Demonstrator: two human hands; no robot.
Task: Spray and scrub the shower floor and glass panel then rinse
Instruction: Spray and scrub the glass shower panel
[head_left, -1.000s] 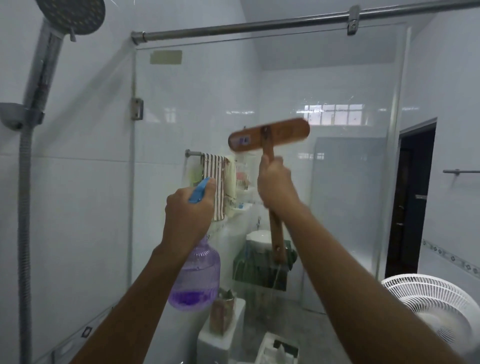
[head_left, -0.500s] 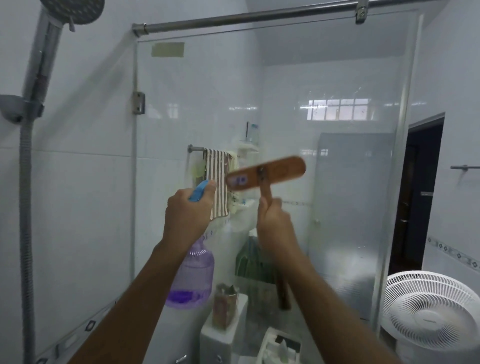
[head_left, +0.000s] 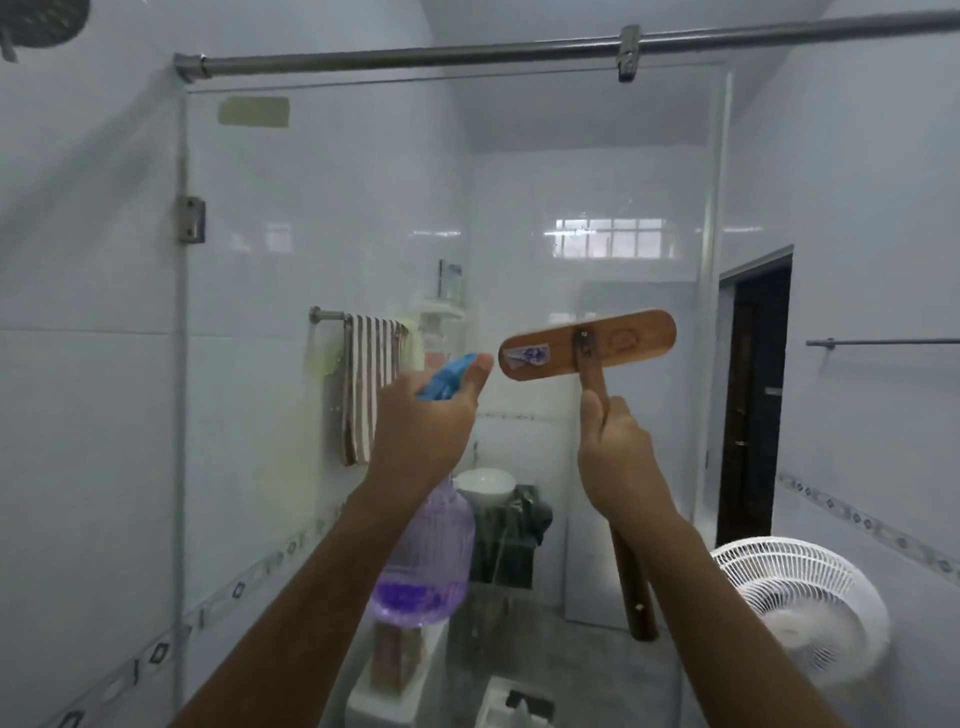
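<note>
The clear glass panel (head_left: 597, 171) stands straight ahead, hung from a steel rail. My left hand (head_left: 423, 428) grips a spray bottle (head_left: 423, 566) with a blue trigger head and purple liquid in its clear belly. My right hand (head_left: 615, 457) grips the wooden handle of a scrub brush (head_left: 587, 345). Its long wooden head lies almost level at mid height of the glass, back side facing me, bristles hidden. The shower floor is out of view.
A shower head (head_left: 41, 21) hangs at the top left. A white fan (head_left: 800, 608) stands at the lower right beside a dark doorway (head_left: 753, 395). Behind the glass are a striped towel (head_left: 366, 389) on a bar and a toilet tank (head_left: 400, 696).
The brush head has come down from upper glass to mid height and shifted right with my right hand. My left hand still holds the spray bottle. My view has tilted up and drawn closer.
</note>
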